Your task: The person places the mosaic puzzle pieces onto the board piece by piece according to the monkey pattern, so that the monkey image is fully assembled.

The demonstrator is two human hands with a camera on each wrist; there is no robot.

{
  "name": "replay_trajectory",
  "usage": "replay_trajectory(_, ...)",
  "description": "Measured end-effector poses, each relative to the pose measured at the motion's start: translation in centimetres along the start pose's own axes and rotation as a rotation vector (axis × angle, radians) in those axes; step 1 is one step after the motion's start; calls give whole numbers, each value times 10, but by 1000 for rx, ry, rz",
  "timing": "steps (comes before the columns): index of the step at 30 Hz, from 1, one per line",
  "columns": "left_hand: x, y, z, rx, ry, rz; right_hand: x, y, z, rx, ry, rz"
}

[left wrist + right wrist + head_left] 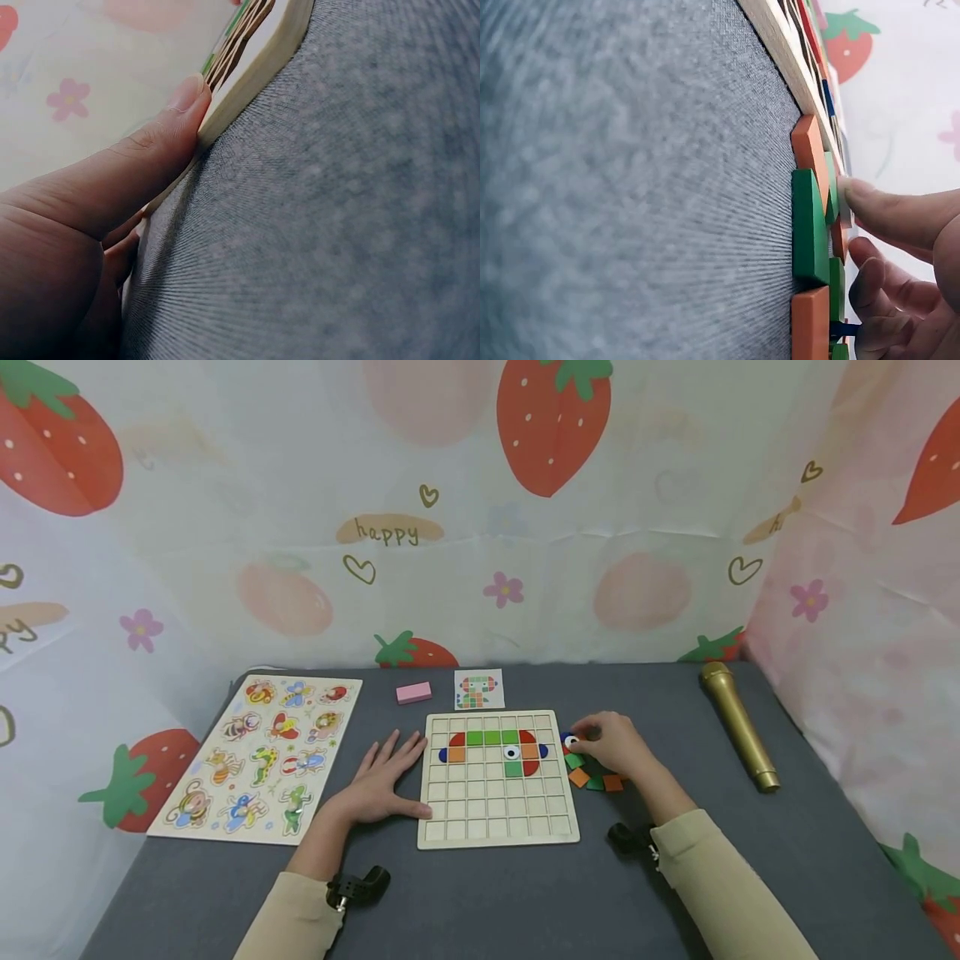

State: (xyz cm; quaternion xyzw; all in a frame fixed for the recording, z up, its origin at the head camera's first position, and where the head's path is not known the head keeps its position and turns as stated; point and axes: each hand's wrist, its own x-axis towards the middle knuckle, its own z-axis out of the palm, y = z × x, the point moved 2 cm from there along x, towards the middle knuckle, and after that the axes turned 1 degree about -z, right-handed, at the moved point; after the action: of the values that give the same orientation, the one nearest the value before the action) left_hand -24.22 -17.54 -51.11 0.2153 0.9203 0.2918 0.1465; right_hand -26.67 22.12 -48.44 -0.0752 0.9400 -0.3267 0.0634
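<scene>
A pale wooden grid board (480, 833) lies in the middle of the table. Colored tiles sit in its upper rows: green (492, 737), red, orange, blue, and a white eye tile (512, 752). With fingers spread, my left hand (382, 787) rests at the board's left edge; in the left wrist view its thumb (161, 142) presses the rim. Beyond the board's right edge, my right hand (617, 742) pinches a second eye tile (570, 741) between thumb and fingers. Loose orange (578, 777) and green tiles (808, 225) lie just below it.
A picture card (480, 689) and a pink block (413, 693) lie behind the board. To the left is a sheet of cartoon insects and animals (255, 760). A gold microphone (738, 727) lies at the right. A printed curtain (465, 602) hangs behind the table.
</scene>
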Motion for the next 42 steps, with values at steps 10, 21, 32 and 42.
replay_trajectory(10, -1, 2, -1, 5, -5, -6, 0, 0, -4, 44, 26, 25)
replay_trajectory(21, -2, 3, -2, -5, -4, -3, 3, -25, 1, 77, 45, -40)
replay_trajectory(32, 0, 0, 0, 9, -2, -4, 9, -51, 21, 110, -11, -105)
replay_trajectory(42, -1, 1, -1, 9, 1, -7, 20, -77, 49, 200, 20, -39)
